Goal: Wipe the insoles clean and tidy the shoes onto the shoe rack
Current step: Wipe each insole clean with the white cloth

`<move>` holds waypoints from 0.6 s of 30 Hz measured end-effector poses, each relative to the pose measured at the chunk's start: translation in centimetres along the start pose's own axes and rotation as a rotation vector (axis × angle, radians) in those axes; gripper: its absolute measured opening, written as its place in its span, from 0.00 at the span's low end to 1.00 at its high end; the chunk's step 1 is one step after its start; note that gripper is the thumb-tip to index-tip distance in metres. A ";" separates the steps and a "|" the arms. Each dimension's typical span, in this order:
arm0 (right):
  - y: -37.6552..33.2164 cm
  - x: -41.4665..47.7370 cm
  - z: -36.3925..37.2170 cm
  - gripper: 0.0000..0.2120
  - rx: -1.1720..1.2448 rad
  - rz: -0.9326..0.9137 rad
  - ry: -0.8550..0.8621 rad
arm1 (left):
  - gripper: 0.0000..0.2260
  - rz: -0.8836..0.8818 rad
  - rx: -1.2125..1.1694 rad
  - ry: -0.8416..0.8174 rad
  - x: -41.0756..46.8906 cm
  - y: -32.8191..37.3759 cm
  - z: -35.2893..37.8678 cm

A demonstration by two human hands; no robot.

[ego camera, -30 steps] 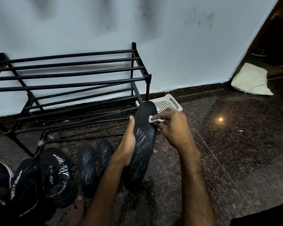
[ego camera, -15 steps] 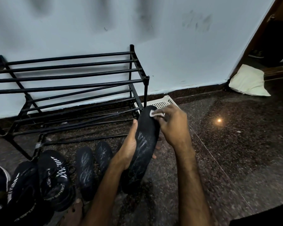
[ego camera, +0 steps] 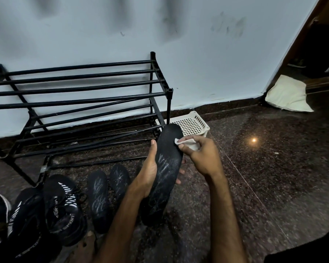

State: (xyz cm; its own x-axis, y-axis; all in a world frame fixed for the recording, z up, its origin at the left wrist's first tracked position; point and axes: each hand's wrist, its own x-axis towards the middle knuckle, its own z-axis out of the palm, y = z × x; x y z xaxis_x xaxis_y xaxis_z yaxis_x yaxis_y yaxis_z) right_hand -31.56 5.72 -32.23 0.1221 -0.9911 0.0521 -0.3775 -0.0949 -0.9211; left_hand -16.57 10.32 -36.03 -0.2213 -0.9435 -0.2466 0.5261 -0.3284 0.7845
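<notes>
My left hand (ego camera: 147, 173) grips a black insole (ego camera: 166, 164) from its left edge, fingers wrapped behind it, toe end up. White smears streak its middle. My right hand (ego camera: 201, 158) pinches a small white wipe (ego camera: 186, 143) against the insole's upper right part. Two more black insoles (ego camera: 98, 196) with white streaks lie on the floor to the left. Black sport shoes (ego camera: 62, 207) with white stripes sit at the lower left. The black metal shoe rack (ego camera: 80, 95) stands bare against the wall.
A white perforated plastic basket (ego camera: 190, 124) sits on the floor just right of the rack, behind the insole. A pale cushion (ego camera: 289, 94) lies in the far right corner by a doorway. Dark speckled stone floor stretches to the right. A bare foot (ego camera: 84, 249) shows at the bottom.
The wipe has shifted a little down and right on the insole's toe area, from the top edge toward the right side. My left hand keeps the same grip.
</notes>
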 end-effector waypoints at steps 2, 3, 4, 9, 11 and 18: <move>0.2 0.0 0.3 0.06 0.108 0.006 0.013 | 0.40 -0.007 -0.028 -0.019 -0.1 -0.1 -0.1; 0.1 0.1 0.4 0.06 0.148 0.000 0.067 | 0.40 -0.013 -0.041 -0.038 -0.1 0.0 -0.2; -0.1 0.4 0.5 0.06 0.177 -0.010 0.136 | 0.41 -0.018 -0.042 -0.063 -0.2 0.2 -0.3; -1.4 0.6 0.8 0.08 0.034 -0.106 0.200 | 0.41 -0.028 -0.055 -0.086 -0.6 0.7 0.0; -1.3 0.3 1.1 0.08 -0.121 -0.126 0.175 | 0.39 -0.003 -0.052 -0.032 -0.5 0.7 0.0; -0.2 -0.8 1.5 0.08 -0.259 -0.232 -0.162 | 0.35 0.042 -0.067 0.114 -0.7 1.2 1.0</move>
State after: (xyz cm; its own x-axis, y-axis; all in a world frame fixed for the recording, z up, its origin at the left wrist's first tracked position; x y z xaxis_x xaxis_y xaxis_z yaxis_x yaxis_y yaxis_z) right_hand -30.19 6.68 -32.65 0.3670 -0.9151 0.1672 -0.5397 -0.3559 -0.7629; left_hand -16.60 10.59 -34.39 -0.1049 -0.9542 -0.2800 0.5875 -0.2867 0.7568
